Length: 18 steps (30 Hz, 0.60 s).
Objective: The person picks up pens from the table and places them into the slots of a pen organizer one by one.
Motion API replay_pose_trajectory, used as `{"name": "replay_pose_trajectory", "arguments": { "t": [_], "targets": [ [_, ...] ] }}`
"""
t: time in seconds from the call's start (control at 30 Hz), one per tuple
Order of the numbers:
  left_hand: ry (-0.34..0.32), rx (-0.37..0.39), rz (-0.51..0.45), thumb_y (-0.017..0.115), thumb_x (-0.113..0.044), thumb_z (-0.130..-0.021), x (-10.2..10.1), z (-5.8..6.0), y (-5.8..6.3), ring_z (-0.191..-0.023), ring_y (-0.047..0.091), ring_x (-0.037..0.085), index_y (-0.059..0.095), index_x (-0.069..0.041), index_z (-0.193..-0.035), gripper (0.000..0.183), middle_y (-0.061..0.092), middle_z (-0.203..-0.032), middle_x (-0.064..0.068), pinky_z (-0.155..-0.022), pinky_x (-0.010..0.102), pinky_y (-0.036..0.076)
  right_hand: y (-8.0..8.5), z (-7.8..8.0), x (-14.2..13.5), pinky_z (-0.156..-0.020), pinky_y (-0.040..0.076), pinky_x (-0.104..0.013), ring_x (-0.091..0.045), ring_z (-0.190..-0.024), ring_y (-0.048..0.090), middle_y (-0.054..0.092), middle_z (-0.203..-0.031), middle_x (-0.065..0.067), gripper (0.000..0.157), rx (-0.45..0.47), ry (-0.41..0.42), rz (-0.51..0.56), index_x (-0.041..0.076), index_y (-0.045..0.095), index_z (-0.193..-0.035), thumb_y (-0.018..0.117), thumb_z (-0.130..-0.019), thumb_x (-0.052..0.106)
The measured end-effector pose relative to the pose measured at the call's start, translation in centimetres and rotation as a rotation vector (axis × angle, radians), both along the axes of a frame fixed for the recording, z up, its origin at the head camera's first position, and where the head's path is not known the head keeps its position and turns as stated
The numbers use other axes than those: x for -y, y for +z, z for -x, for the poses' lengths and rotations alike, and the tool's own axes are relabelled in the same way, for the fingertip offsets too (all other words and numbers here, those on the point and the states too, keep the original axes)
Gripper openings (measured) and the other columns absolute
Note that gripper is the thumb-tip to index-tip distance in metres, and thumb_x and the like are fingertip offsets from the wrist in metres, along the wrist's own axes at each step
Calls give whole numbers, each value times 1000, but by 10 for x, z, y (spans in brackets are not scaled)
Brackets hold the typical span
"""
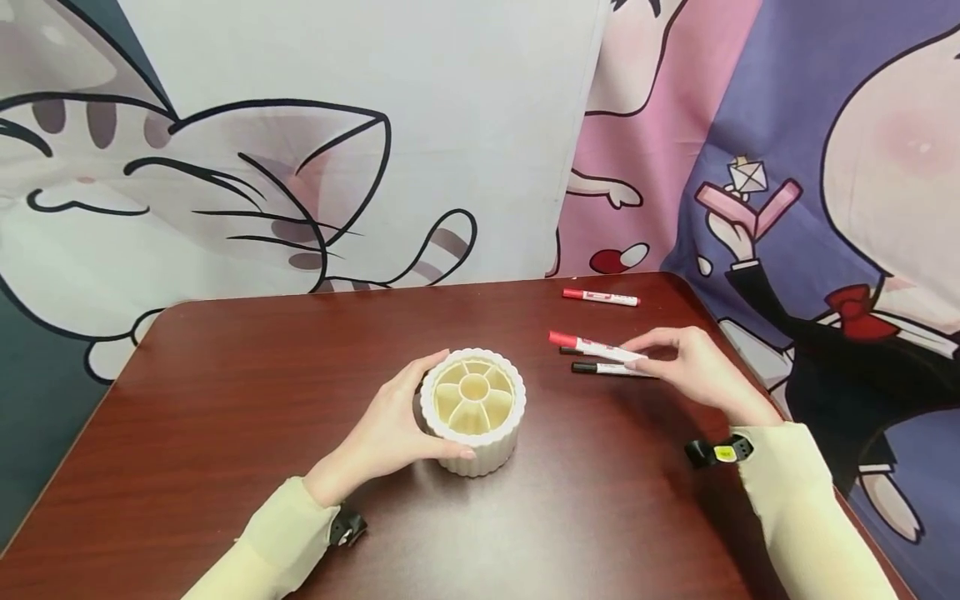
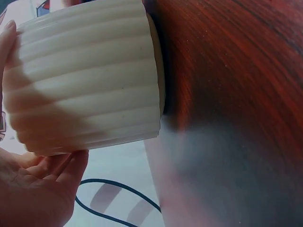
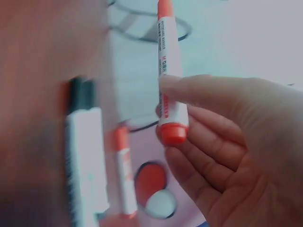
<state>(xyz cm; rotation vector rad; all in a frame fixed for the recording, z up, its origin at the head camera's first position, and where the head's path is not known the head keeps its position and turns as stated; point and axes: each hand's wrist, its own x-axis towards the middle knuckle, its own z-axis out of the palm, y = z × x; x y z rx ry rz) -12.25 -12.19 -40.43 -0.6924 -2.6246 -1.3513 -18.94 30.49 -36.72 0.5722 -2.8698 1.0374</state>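
Note:
My left hand (image 1: 386, 421) holds a round, cream pen organizer (image 1: 483, 454) by its side, thumb in front and fingers around the back. The organizer stands upright on the table, its ribbed wall (image 2: 85, 75) filling much of the left wrist view. Inside its scalloped rim, several compartments surround a round central one. To the right, my right hand (image 1: 697, 371) pinches a red-capped whiteboard marker (image 3: 169, 56) between thumb and fingers, above the table. Just below it lie two black-capped markers (image 1: 600, 368) side by side, one partly hidden by the red marker.
Another red marker (image 1: 600, 297) lies near the back edge of the brown wooden table (image 1: 247, 400). Behind the table hangs a cloth (image 1: 480, 125) printed with cartoon figures. Each wrist carries a black strapped device (image 1: 347, 527).

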Motion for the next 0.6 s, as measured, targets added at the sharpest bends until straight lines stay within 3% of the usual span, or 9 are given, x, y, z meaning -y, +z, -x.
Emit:
{"name": "replay_pose_trajectory", "arguments": {
  "t": [0.17, 0.3, 0.5, 0.6],
  "targets": [
    [-1, -5, -5, 93, -65, -54, 0, 0, -1, -130, 49, 11, 43, -15, -152, 121, 49, -147, -10, -106, 45, 43, 33, -3, 18, -66, 50, -21, -16, -80, 62, 74, -96, -1, 24, -67, -31, 185, 15, 80, -109, 85, -86, 18],
    [-13, -4, -2, 93, -65, -55, 0, 1, -1, -130, 49, 11, 43, -13, -152, 121, 50, -146, -10, -105, 44, 43, 56, -4, 37, -67, 54, -19, -16, -77, 67, 74, -96, -6, 29, -110, -11, 350, 5, 78, -111, 86, -83, 6],
    [-7, -12, 0, 94, -65, -54, 1, 1, -1, -129, 50, 10, 44, -14, -151, 121, 50, -145, -10, -105, 44, 44, 87, -7, 74, -73, 57, -24, -20, -81, 71, 74, -101, -12, 31, -86, 156, 539, 0, 75, -112, 82, -82, -6],
    [-7, -10, -2, 94, -65, -54, 1, 0, -1, -130, 49, 10, 43, -16, -152, 120, 50, -145, -10, -105, 44, 44, 95, -9, 90, -72, 56, -25, -22, -81, 71, 74, -100, -16, 31, -66, 253, 563, 0, 75, -110, 81, -81, -9]
  ]
}}
